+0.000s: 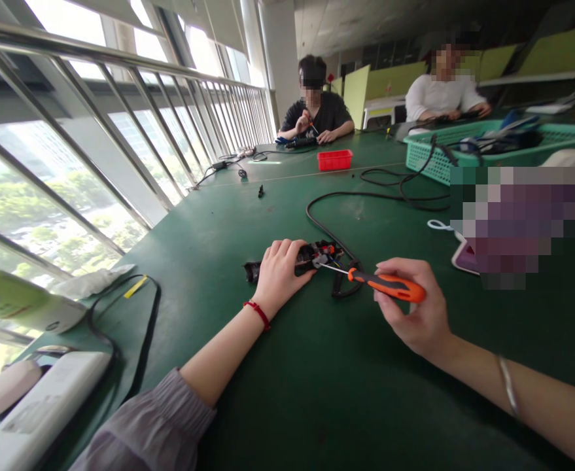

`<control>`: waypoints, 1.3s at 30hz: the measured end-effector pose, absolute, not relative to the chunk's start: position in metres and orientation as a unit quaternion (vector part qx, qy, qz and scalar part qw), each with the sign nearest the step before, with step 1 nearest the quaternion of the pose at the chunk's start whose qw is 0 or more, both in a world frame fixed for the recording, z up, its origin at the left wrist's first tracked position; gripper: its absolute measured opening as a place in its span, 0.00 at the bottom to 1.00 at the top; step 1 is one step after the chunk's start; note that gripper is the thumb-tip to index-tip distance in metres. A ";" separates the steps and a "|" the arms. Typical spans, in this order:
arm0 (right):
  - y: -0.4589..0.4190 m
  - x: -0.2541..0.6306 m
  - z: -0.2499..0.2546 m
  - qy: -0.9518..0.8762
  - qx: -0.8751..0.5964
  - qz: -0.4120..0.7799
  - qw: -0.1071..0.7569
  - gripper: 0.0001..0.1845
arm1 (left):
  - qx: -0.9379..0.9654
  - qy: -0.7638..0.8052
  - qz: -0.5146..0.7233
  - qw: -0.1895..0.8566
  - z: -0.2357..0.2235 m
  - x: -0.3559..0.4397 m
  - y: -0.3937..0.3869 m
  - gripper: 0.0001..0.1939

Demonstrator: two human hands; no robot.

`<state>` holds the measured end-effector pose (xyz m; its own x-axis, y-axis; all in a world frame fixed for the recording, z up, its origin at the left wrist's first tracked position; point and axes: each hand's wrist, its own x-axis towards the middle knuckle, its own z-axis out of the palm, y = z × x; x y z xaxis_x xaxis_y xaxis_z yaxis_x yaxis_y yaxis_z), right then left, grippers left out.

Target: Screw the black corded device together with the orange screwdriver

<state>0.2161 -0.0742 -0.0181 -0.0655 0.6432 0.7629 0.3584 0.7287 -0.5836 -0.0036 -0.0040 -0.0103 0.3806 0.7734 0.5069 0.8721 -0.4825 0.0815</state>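
I have an opened black device [309,256] on the green tabletop [287,405], at the middle of my view, lying roughly along a line from nine o'clock to two. My left hand [280,268] comes in from seven o'clock and lies over its middle, fingers close together across the top and thumb along the near side, holding it to the table. My right hand [417,320], at four o'clock, has thumb and fingers narrowed around the handle of an orange and dark screwdriver [392,286], whose shaft points toward ten and meets or nearly meets a grey part [320,261] of the device.

I would judge this to be partway along: the insides are bare at the two o'clock end, and no cover closes them there. The work at the grey part seems unfinished, since my screwdriver is on or right by it. I cannot tell whether a screw sits under the tip, or how many steps are left.

As for its looks, the body is dark, with an open-looking rim at the nine o'clock end. Toward two there are orange-red bits and thin coloured wires, too small for me to sort out. A black cable [331,193] loops around that end, and a small black piece [261,191] lies apart at eleven o'clock
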 end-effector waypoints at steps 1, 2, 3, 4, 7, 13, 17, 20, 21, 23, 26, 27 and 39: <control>-0.074 0.217 -0.018 -0.720 -0.345 0.145 0.584 0.16 | -0.825 -0.499 -0.246 0.101 -0.010 -0.004 -0.004 0.22; -0.074 0.218 -0.018 -0.721 -0.341 0.166 0.580 0.15 | -0.825 -0.499 -0.245 0.101 -0.010 -0.004 -0.004 0.22; -0.074 0.218 -0.017 -0.721 -0.340 0.179 0.576 0.14 | -0.825 -0.499 -0.245 0.101 -0.011 -0.004 -0.004 0.22; -0.074 0.218 -0.016 -0.723 -0.343 0.182 0.571 0.13 | -0.825 -0.499 -0.245 0.101 -0.011 -0.003 -0.004 0.22; -0.076 0.216 -0.013 -0.737 -0.362 0.132 0.555 0.12 | -0.825 -0.498 -0.248 0.100 -0.011 -0.004 -0.004 0.22; -0.076 0.214 -0.014 -0.749 -0.297 0.058 0.589 0.21 | -0.827 -0.494 -0.251 0.096 -0.012 -0.004 -0.003 0.22; -0.075 0.215 -0.011 -0.762 -0.300 0.034 0.573 0.19 | -0.827 -0.494 -0.252 0.098 -0.012 -0.004 -0.004 0.22; -0.077 0.217 -0.010 -0.786 -0.308 -0.003 0.536 0.19 | -0.827 -0.491 -0.255 0.099 -0.012 -0.004 -0.004 0.22; -0.077 0.218 -0.011 -0.791 -0.311 -0.001 0.526 0.19 | -0.827 -0.491 -0.256 0.098 -0.012 -0.004 -0.004 0.22; -0.077 0.219 -0.012 -0.782 -0.319 0.013 0.535 0.19 | -0.828 -0.490 -0.254 0.096 -0.011 -0.004 -0.004 0.22; -0.075 0.218 -0.013 -0.741 -0.323 0.015 0.589 0.22 | -0.829 -0.490 -0.252 0.095 -0.011 -0.004 -0.004 0.22; -0.075 0.218 -0.013 -0.734 -0.321 0.014 0.598 0.23 | -0.829 -0.490 -0.252 0.096 -0.011 -0.004 -0.004 0.22; -0.074 0.216 -0.010 -0.773 -0.273 -0.011 0.572 0.22 | -0.829 -0.487 -0.259 0.095 -0.012 -0.003 -0.003 0.22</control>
